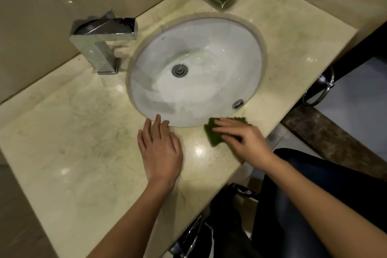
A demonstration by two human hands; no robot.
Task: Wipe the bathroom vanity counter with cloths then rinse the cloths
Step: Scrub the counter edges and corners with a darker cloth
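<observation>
Marble vanity counter (83, 132) | right hand (243, 138) flat, pressing green cloth (213, 136) by sink (209, 52) rim | left hand (160, 148) flat, released, cloth well to its right

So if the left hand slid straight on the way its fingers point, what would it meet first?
The sink: its near rim lies at the left hand's fingertips, then open basin. The faucet sits left of that line.

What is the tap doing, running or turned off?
Off. No stream of water falls from the faucet spout into the sink, and the drain sits uncovered with no water pooled over it.
</observation>
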